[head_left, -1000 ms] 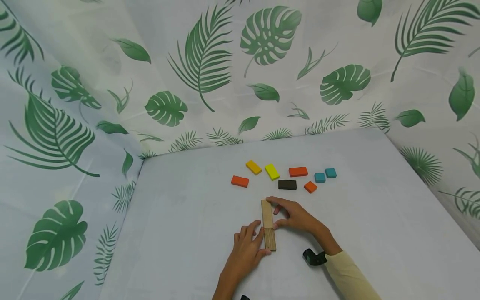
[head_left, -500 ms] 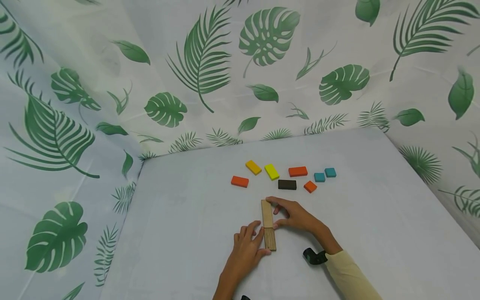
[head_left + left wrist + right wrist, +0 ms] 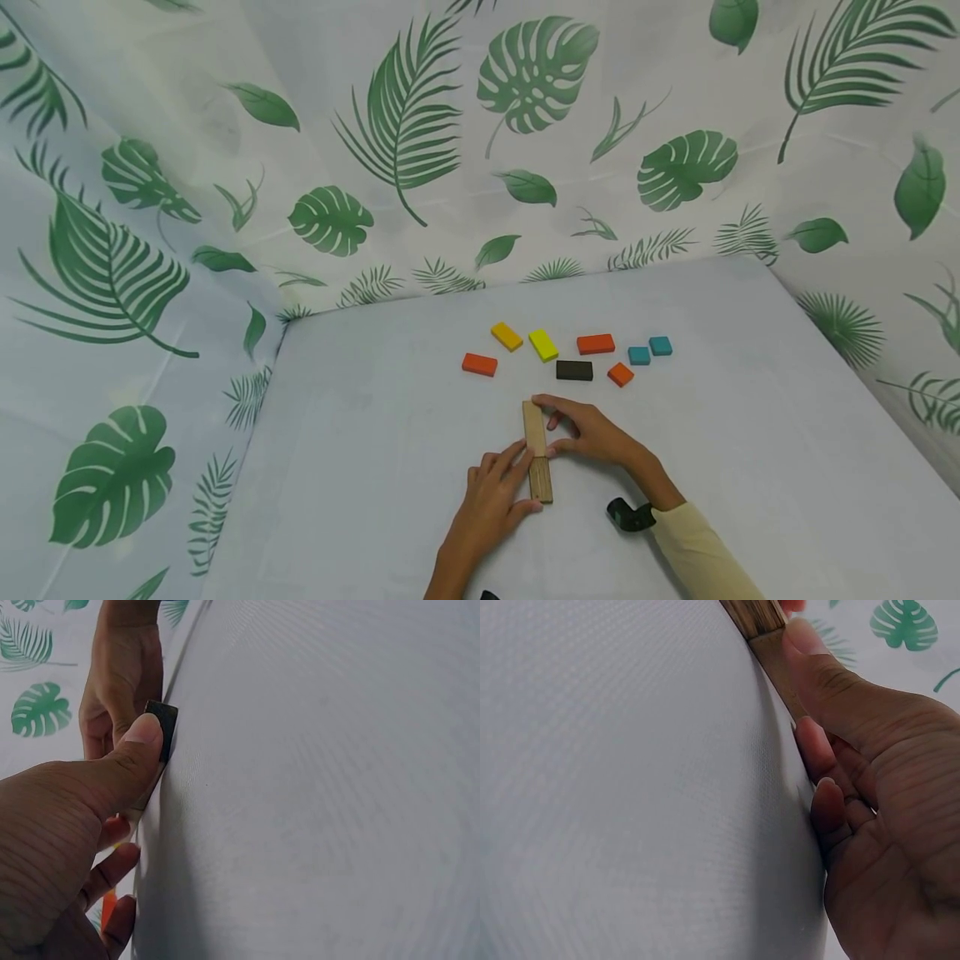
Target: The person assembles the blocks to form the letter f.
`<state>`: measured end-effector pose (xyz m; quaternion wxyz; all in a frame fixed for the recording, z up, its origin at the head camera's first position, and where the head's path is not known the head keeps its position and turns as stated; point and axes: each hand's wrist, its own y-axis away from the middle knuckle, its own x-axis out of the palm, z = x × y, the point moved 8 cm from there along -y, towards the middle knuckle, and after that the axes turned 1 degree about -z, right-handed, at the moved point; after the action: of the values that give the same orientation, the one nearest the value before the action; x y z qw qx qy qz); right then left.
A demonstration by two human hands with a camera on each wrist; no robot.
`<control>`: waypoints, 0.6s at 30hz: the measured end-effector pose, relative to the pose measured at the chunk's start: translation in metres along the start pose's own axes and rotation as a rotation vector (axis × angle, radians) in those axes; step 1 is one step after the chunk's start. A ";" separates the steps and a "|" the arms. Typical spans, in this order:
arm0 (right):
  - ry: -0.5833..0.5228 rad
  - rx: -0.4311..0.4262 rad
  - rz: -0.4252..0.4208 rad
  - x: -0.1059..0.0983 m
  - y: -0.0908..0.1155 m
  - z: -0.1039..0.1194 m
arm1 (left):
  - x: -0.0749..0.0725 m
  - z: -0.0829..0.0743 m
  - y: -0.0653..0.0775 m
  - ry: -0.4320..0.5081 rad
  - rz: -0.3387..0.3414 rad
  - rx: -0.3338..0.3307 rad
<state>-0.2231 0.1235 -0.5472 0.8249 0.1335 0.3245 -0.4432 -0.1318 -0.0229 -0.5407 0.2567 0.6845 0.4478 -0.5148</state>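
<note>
**Near wooden block [image 3: 541, 483] and far wooden block [image 3: 534, 430] lined up end to end on the worktop [image 3: 360, 458]**

Clock centred on the seam between them: a pale sleeve [image 3: 703, 550] lies at four o'clock. At eight, the left hand [image 3: 489, 493] pinches the near block, thumb at its near end, index fingertip at the seam. At two to three, the right hand [image 3: 597, 433] pinches the far block, thumb beside the seam, index finger at the far end. Beyond, well apart, are a black block [image 3: 574, 371] and small orange block [image 3: 621, 375] around one o'clock, an orange-red block [image 3: 480, 365] at eleven, two blue blocks [image 3: 639, 357] towards two, a red block [image 3: 596, 344] at one, a yellow block [image 3: 543, 345] at twelve and an amber block [image 3: 507, 337] just left of it. Leaf-print cloth [image 3: 450, 242] stands behind.
</note>
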 end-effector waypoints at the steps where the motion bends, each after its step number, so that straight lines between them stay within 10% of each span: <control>1: 0.000 0.000 0.001 0.000 0.000 0.000 | 0.000 0.000 0.000 -0.005 -0.004 0.006; 18: 0.007 -0.029 -0.023 0.001 -0.001 0.000 | 0.000 0.001 0.000 -0.039 0.010 0.014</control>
<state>-0.2236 0.1223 -0.5482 0.8204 0.1193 0.3355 -0.4473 -0.1316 -0.0235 -0.5412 0.2630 0.6782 0.4358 -0.5300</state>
